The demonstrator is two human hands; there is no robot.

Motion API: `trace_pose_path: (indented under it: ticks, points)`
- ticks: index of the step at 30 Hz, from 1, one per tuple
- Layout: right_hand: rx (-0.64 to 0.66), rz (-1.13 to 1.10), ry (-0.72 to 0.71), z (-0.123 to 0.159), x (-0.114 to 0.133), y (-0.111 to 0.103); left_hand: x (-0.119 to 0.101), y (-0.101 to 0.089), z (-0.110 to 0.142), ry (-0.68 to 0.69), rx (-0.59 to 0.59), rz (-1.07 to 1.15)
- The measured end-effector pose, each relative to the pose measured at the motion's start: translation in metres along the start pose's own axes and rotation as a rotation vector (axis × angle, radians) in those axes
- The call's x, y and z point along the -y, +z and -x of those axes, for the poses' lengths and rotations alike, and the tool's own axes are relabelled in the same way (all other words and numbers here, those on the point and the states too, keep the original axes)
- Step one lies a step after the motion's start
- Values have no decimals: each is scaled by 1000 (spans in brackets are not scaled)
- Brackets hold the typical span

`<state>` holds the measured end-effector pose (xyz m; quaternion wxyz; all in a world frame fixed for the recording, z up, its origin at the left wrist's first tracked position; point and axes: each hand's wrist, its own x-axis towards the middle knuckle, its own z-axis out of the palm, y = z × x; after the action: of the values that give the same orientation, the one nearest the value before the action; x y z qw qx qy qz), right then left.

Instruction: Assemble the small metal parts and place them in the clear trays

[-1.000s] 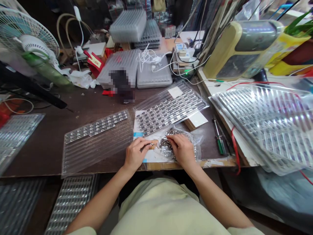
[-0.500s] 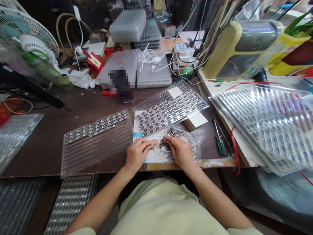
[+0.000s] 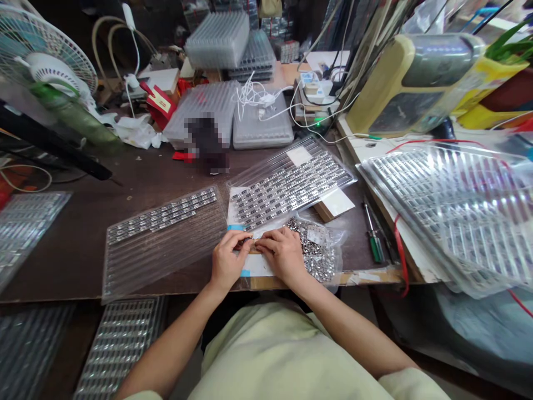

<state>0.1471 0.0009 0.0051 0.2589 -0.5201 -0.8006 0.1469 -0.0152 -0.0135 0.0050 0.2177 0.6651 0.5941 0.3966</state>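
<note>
My left hand (image 3: 227, 258) and my right hand (image 3: 282, 254) meet fingertip to fingertip at the table's front edge, both pinched around a small part that I cannot make out. They rest on a white sheet (image 3: 258, 265). Just right of my right hand lies a clear plastic bag (image 3: 320, 250) of several small shiny metal parts. Beyond the hands a clear blister tray (image 3: 291, 183) holds rows of small parts. A second tray (image 3: 162, 239), to the left, has only its far rows filled.
Screwdrivers (image 3: 373, 236) lie right of the bag. A stack of clear trays (image 3: 453, 211) fills the right side. A fan (image 3: 45, 72) stands at the far left, grey boxes (image 3: 262, 125) and cables at the back. More trays (image 3: 120, 339) sit below the table edge.
My right hand has left the pile of metal parts in the bag and moved left to meet my left hand. The left hand has barely moved.
</note>
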Motion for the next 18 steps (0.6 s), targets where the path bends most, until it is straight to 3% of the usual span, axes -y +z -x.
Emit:
trace_pose_path:
  ticks: [9, 13, 18]
  points:
    - [11, 214, -41, 19, -23, -23, 2, 1, 1, -9, 3, 9]
    - [35, 160, -54, 26, -33, -24, 3, 0, 1, -33, 10, 10]
    - [-33, 64, -41, 25, -32, -20, 2, -1, -5, -43, 4, 60]
